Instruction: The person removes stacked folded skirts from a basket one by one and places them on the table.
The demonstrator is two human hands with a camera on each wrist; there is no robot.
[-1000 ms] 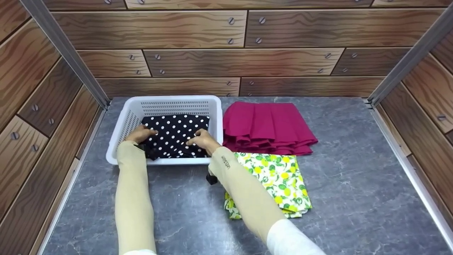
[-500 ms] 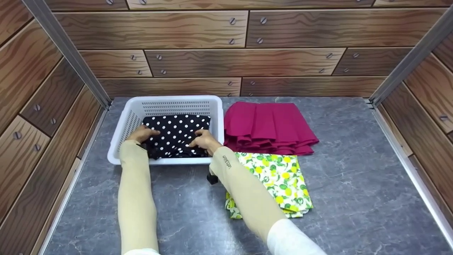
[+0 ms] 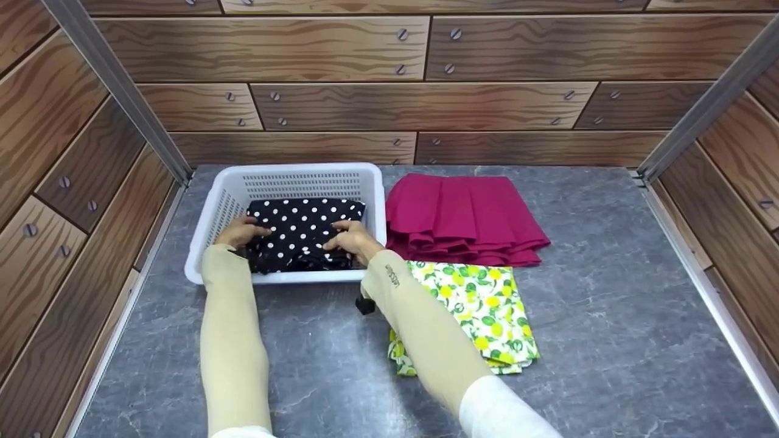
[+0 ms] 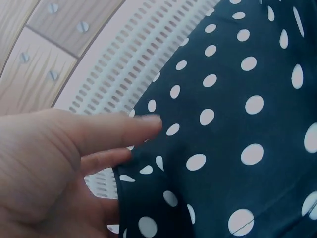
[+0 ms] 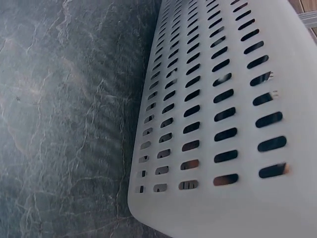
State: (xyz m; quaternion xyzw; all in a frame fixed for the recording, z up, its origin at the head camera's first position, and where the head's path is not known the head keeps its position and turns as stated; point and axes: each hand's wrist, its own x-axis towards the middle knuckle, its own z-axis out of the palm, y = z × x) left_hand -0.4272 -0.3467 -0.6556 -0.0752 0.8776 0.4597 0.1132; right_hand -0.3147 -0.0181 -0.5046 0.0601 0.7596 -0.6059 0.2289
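Head view, left to right: a white perforated plastic basket [image 3: 210,228] stands on the grey marbled table [image 3: 608,316] near its back left corner, beside the wood-patterned wall panels [image 3: 73,182]. Inside the basket lies a folded black cloth with white polka dots [image 3: 301,228], filling most of the floor. The left hand [image 3: 240,231] rests on the cloth's left edge, close to the basket's left wall; in the left wrist view its fingers [image 4: 119,130] are nearly straight and close together, the tips laid on the dotted fabric [image 4: 237,124] with the slotted basket wall [image 4: 124,64] just behind. The right hand [image 3: 350,239] sits on the cloth's right part, fingers bent down onto the fabric; whether they pinch it or only press cannot be told. The right wrist view shows only the basket's outer slotted wall [image 5: 223,114] and the table [image 5: 64,114]. Both forearms wear beige sleeves. Just right of the basket lies a folded magenta pleated cloth [image 3: 462,219], and in front of it, touching its near edge, a folded white cloth printed with yellow lemons and green leaves [image 3: 481,310], partly covered by the right forearm.
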